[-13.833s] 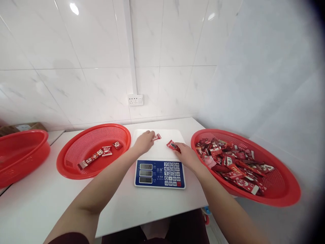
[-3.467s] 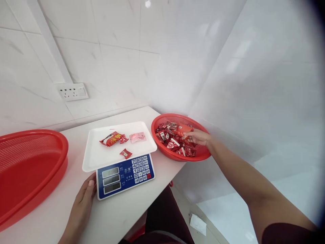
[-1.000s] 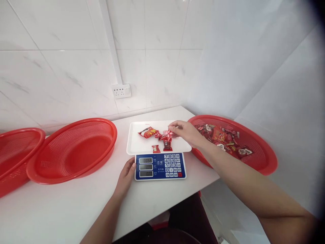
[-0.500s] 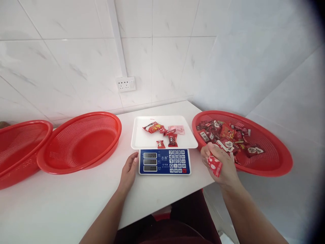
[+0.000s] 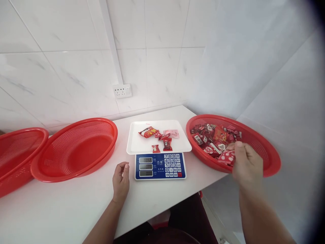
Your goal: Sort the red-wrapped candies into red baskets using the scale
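Note:
My right hand (image 5: 247, 166) grips a small red snack packet with white spots (image 5: 226, 157) over the front of the right red basket (image 5: 269, 149). Heaped in that basket are other wrapped snacks (image 5: 207, 137), mostly red. My left hand (image 5: 121, 181) rests on the table by the scale's left side, fingers loosely bent and apart from the thumb, holding nothing. The digital scale (image 5: 160, 173) has a blue panel with lit readouts. On its white tray (image 5: 134, 144) lie several wrapped snacks, among them a larger red packet (image 5: 148, 132) and a pink one (image 5: 171, 134).
Two red mesh baskets stand to the left, a nearer oval one (image 5: 76, 150) and another (image 5: 22, 156) cut by the frame edge. The white table (image 5: 83, 206) meets a tiled wall with a socket (image 5: 122, 90). The right basket overhangs the table's edge.
My right hand has moved right with the spotted packet, from the basket's near left rim to over its front. My left hand has drawn slightly away from the scale. The view has shifted.

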Demonstrator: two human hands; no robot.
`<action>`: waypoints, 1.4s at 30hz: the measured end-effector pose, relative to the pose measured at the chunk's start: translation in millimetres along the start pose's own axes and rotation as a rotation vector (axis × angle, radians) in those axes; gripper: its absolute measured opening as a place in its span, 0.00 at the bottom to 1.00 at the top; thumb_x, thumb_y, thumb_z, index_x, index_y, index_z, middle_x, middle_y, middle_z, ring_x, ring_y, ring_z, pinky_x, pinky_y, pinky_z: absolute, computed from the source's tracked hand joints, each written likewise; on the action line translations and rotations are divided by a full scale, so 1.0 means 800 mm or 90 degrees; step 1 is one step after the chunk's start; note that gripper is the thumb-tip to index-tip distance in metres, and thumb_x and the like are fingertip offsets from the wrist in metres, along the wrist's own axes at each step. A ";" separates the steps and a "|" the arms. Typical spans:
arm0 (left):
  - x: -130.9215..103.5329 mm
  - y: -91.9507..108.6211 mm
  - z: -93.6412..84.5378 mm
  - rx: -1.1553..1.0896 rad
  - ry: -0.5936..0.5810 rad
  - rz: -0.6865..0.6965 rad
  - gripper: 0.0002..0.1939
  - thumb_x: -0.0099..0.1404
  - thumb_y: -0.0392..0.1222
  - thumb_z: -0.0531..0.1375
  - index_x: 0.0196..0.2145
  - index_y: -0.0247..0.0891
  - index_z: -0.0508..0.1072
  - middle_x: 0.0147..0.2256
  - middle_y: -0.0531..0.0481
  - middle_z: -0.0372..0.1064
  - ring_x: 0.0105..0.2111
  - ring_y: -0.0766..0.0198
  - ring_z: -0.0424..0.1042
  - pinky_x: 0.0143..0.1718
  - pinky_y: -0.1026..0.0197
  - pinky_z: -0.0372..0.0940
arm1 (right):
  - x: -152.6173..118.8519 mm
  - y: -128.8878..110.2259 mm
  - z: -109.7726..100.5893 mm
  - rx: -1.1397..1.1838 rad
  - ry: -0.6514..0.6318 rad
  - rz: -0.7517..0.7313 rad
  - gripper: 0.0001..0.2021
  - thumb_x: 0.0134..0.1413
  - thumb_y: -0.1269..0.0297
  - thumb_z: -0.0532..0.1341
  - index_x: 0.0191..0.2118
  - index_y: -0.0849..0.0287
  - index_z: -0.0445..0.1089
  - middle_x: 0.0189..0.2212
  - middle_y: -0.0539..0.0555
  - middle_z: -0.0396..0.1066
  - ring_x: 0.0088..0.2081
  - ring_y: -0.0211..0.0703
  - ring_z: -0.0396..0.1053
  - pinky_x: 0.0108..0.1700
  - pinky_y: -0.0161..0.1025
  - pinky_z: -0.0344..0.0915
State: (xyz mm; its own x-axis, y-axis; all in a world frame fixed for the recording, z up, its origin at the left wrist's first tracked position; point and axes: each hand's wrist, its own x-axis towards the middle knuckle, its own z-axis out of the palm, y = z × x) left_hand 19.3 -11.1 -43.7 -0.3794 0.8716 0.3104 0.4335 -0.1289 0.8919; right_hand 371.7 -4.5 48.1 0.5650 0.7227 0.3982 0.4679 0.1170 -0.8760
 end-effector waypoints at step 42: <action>0.139 0.117 0.054 0.523 -0.296 0.329 0.19 0.61 0.47 0.57 0.49 0.43 0.67 0.50 0.52 0.68 0.49 0.58 0.63 0.50 0.60 0.58 | -0.076 0.132 0.102 0.071 -0.309 0.066 0.25 0.52 0.49 0.54 0.52 0.59 0.64 0.50 0.61 0.66 0.43 0.48 0.69 0.41 0.44 0.68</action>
State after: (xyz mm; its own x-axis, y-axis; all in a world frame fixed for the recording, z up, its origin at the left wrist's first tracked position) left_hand 53.0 94.0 60.1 0.2799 0.9195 0.2761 0.9347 -0.3266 0.1401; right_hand 331.5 19.5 -90.7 0.2104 0.9647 0.1586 0.3354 0.0811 -0.9386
